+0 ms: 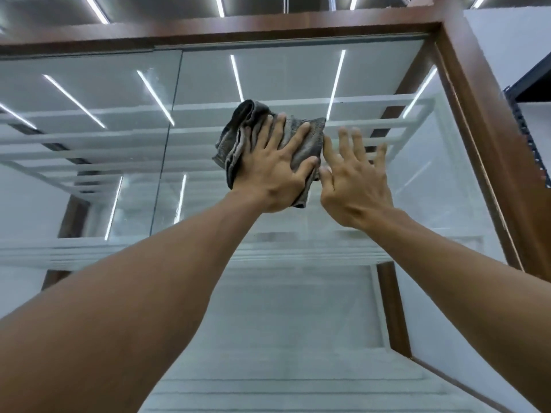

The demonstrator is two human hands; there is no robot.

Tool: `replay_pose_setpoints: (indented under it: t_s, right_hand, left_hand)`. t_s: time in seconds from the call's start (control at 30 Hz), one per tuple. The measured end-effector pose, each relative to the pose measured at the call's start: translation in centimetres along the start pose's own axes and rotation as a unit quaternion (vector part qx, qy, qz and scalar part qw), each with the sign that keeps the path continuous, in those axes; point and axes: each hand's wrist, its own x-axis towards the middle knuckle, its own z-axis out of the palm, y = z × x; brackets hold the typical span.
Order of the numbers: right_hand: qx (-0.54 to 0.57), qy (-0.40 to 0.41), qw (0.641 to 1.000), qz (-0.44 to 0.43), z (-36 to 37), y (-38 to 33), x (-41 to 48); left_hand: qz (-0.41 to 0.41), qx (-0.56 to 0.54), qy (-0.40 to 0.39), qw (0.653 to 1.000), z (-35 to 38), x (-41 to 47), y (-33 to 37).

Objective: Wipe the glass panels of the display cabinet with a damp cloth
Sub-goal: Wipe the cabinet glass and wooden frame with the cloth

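Note:
A tall display cabinet with a brown wooden frame (465, 84) rises in front of me, seen from below. Its front glass panel (283, 81) reflects ceiling light strips. My left hand (275, 171) presses a folded grey cloth (238, 135) flat against the upper part of the glass, fingers spread over it. Just right of the cloth, my right hand (354, 180) lies flat on the bare glass with its fingers apart, holding nothing. Both arms reach up from the bottom corners.
White shelves (89, 138) show behind the glass. A vertical seam (167, 150) splits the front into two panes. The cabinet's right side pane (447, 180) angles away. A dark metal rack (533, 114) stands at the far right.

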Motion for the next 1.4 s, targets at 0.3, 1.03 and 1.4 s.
replay_pose_setpoints:
  t_s: [0.3,1.03,1.4]
  right_hand:
    - [-0.018,-0.016,0.999,-0.039,2.2,-9.5,2.0]
    - [0.007,-0.02,0.997,-0.076,1.7,-6.8,-2.2]
    - [-0.008,-0.016,1.0,-0.005,-0.2,3.1,-4.8]
  left_hand:
    - [-0.072,0.03,0.014,0.997,-2.4,-4.5,-11.0]
    - [-0.03,0.019,0.008,0.999,-0.6,-9.9,-6.4]
    - [-0.026,0.013,-0.015,0.999,1.0,-5.2,2.3]
